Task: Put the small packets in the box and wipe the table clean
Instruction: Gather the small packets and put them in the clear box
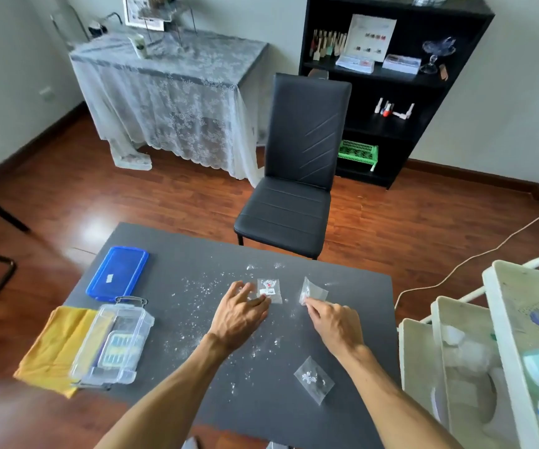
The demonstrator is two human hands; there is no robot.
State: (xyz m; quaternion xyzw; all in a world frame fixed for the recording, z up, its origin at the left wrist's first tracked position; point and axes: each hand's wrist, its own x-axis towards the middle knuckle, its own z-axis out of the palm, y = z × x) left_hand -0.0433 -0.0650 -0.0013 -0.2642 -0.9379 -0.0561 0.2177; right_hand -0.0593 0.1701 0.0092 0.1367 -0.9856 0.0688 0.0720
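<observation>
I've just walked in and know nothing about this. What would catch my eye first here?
Two bare hands at the middle of a grey table: the left hand lies flat at a clear packet, and the right hand pinches another. White specks litter the tabletop, and a third packet lies nearer the person. At the left edge, a clear box sits on a yellow cloth, with a blue lid behind.

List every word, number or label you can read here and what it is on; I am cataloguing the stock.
Nothing is legible in this view.
Labelled packet at the left hand: white sticker, print too small.
Blue lid: pale sticker, blurred.
Card on the black shelf: pictures and print, unreadable.
Clear box: no text visible.
</observation>
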